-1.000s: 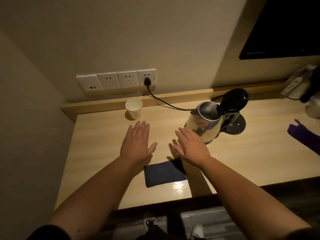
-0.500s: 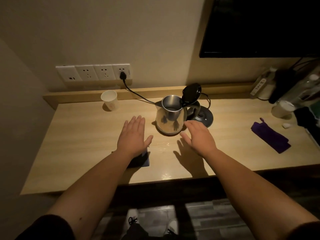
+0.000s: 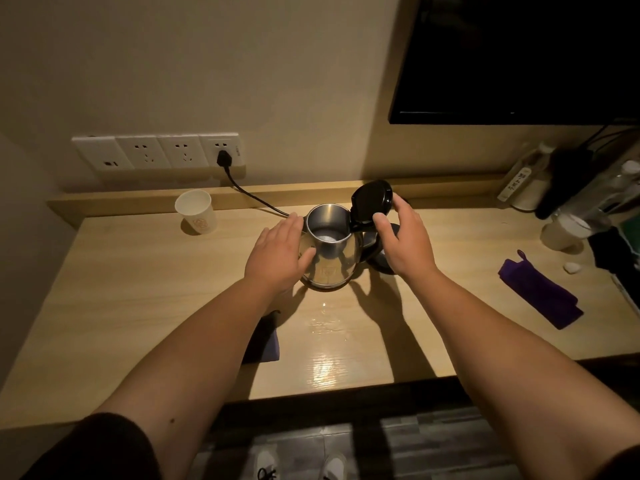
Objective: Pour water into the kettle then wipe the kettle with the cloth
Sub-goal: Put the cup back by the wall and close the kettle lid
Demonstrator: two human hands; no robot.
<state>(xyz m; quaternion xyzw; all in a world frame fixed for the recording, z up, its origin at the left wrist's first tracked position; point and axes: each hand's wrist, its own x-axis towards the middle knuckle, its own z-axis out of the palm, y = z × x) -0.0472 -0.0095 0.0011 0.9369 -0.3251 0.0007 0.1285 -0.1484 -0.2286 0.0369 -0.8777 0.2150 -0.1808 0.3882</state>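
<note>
A steel kettle (image 3: 330, 265) stands mid-table with its black lid (image 3: 370, 202) hinged up and open. My left hand (image 3: 277, 258) cups the kettle's left side, with the thumb on the front of the body. My right hand (image 3: 405, 244) is on the lid, thumb at its lower edge and fingers behind it. A white paper cup (image 3: 197, 213) stands upright at the back left, apart from both hands. A dark blue cloth (image 3: 266, 341) lies near the front, mostly hidden under my left forearm.
The kettle's black base (image 3: 382, 266) sits behind my right hand, its cord plugged into the wall sockets (image 3: 225, 157). A purple cloth (image 3: 540, 299) lies at the right. Bottles and a cup (image 3: 561, 230) crowd the back right corner. A wet patch (image 3: 325, 323) glistens in front of the kettle.
Both hands have moved forward from hovering over the table to the kettle: the left now on its side, the right on the open lid.
</note>
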